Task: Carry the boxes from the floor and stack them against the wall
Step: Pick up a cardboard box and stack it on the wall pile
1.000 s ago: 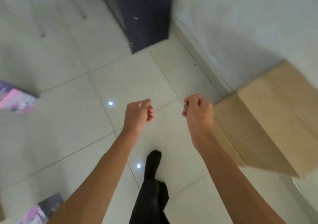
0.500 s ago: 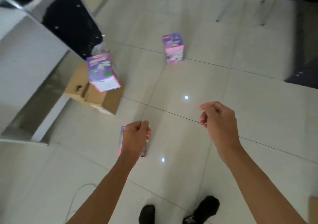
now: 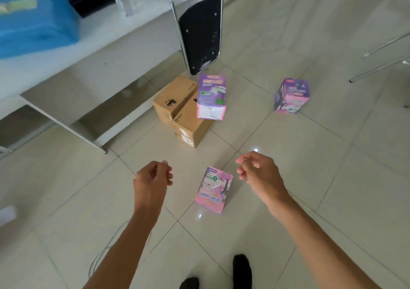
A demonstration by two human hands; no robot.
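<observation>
Both hands empty, held out in front over the tiled floor (image 3: 310, 177). Left hand (image 3: 152, 181) loosely curled, fingers half folded, gripping nothing. Right hand (image 3: 258, 173) same: fingers bent inward, thumb near the fingertips, nothing in it.

Landmark: the brown cardboard box (image 3: 180, 111) on the floor by the white desk (image 3: 95, 62).

- Nearest desk lamp box (image 3: 213, 190): pink and purple, "DESK LAMP" print upside down from the person's side. Lies on the tile nearer the person than the cardboard box, apart from it. Sits between the two hands in view, lower than both; neither hand touches it.
- Second desk lamp box (image 3: 211, 96): purple with a white end face, tilted, leaning on the right top edge of the cardboard box.
- Third desk lamp box (image 3: 291, 95): upright on the floor, well to the right of the cardboard box, clear of everything.

The cardboard box looks like two cartons stacked, with shipping labels on the side facing the person.

Black chair (image 3: 199, 29) with a chrome frame stands just behind the cardboard box. Blue bag (image 3: 33, 20) on the desktop, far left of it, blurred. Black shoes (image 3: 241, 268) at the bottom edge, on the person's side of the nearest lamp box. Thin cable (image 3: 97, 257) loops on the tile under the left forearm.
</observation>
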